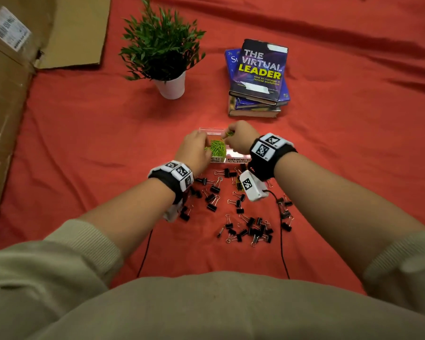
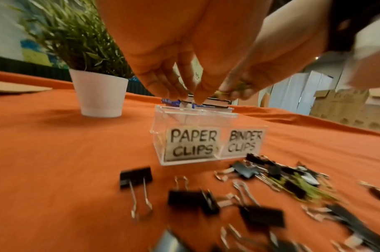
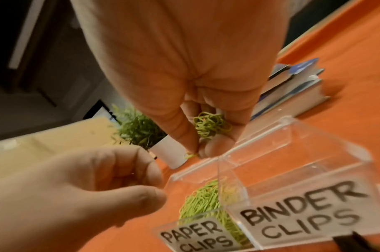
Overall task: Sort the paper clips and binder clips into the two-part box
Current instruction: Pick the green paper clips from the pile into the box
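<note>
A clear two-part box stands on the red cloth, labelled PAPER CLIPS on the left and BINDER CLIPS on the right. Green paper clips lie heaped in the left part; the right part looks empty. My right hand hovers over the box's far side, cupping a bunch of green paper clips and pinching one at its fingertips. My left hand is over the paper clip part, fingertips bunched; no clip shows between them. Black binder clips lie scattered in front of the box.
A few yellow-green paper clips are mixed into the binder clips beside the box. A potted plant and a stack of books stand behind it. Cardboard borders the left. Two black cables trail toward me.
</note>
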Available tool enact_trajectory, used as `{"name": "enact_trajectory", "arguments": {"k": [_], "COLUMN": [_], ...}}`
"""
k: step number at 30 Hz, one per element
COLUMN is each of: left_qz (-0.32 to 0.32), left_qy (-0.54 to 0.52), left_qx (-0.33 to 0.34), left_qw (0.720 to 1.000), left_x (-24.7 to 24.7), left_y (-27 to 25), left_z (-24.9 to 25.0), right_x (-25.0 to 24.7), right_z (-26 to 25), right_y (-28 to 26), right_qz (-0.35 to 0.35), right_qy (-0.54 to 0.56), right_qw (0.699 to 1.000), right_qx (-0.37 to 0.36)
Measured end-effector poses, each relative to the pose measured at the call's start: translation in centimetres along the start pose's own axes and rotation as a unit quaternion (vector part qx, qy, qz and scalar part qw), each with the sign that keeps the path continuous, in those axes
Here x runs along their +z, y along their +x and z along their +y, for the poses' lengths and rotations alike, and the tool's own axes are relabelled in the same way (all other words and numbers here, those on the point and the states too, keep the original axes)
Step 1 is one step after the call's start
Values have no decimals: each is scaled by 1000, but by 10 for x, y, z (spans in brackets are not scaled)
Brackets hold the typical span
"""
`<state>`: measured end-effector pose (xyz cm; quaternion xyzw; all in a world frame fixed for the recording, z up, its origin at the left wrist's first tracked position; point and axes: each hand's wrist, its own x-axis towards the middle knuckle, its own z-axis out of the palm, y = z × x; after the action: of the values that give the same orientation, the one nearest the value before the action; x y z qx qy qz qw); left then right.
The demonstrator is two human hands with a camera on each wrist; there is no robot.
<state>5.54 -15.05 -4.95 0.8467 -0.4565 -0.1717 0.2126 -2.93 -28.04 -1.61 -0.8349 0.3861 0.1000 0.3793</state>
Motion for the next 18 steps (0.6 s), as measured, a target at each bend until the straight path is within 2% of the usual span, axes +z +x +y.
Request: {"name": "enact_trajectory", "arguments": {"k": [2,4,7,9,11,15,18], "left_qz": [-14,-73,-166,-207,-223,-241,-232], "left_qy": [-15,0,45,68,84,156,169], "left_qx": [-10,1,61,82,92,112,111], "left_qw": [1000,997,983,972,967,951,951], "left_x": [8,22,42,49,50,42,38], "left_y": [-19,-36,-56,-63,-66,-65,-59], "left_z": [-4,-7,-11,-13,-16,-14,-4], "right_x": [11,23,34,33,25,3,3], "right_z": [-13,-21,-23,-17,-6,41,87], "right_y": [6,9,6,3,-2,-16,-31], "right_qz": [0,-7,-16,-18,10,117,165], "right_qy": [-60,-98,-120,-90,-16,132,117], "right_qw": [998,994,989,992,996,984,978], "right_qx": [-30,-52,-80,-92,-91,-29,51]}}
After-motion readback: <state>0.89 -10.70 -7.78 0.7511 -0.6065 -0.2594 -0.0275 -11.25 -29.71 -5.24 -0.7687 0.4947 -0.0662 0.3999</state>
